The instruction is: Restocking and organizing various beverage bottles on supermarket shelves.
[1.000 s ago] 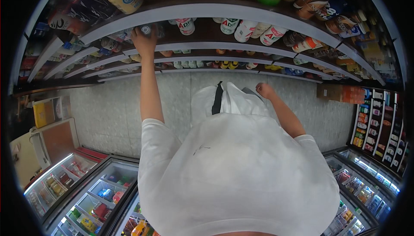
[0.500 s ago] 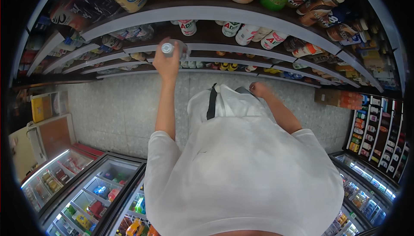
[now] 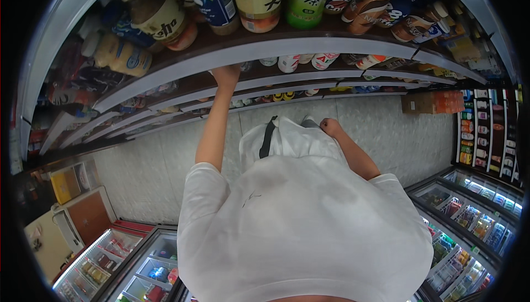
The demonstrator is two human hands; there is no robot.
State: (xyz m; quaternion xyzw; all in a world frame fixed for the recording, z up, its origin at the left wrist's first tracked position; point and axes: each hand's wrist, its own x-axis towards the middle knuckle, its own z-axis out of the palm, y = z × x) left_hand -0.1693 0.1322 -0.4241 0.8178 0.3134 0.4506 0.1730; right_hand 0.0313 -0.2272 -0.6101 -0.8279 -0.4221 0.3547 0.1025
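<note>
My left hand [image 3: 226,75] reaches in beneath the front edge of the upper shelf [image 3: 265,49]. Its fingers are mostly hidden there, and the clear bottle it held earlier cannot be made out now. Several white bottles with red and green labels, such as one white bottle [image 3: 289,63], stand on the lower shelf to the right of that hand. Above it, the upper shelf carries a green tea bottle [image 3: 305,4] and a bottle with a cream label [image 3: 257,1]. My right hand [image 3: 329,127] hangs curled into a fist beside my white trousers [image 3: 295,139], touching no goods.
More shelves of bottles curve away on both sides. Cardboard boxes [image 3: 430,103] sit on the grey floor [image 3: 375,136] at the right, near a rack of drinks [image 3: 481,131]. Glass-topped freezers stand behind me: one at the left [image 3: 149,252], one at the right [image 3: 464,213].
My left hand, with the clear bottle in it, has gone from in front of the shelves to under the upper shelf's edge. The view has shifted. My right hand stays curled.
</note>
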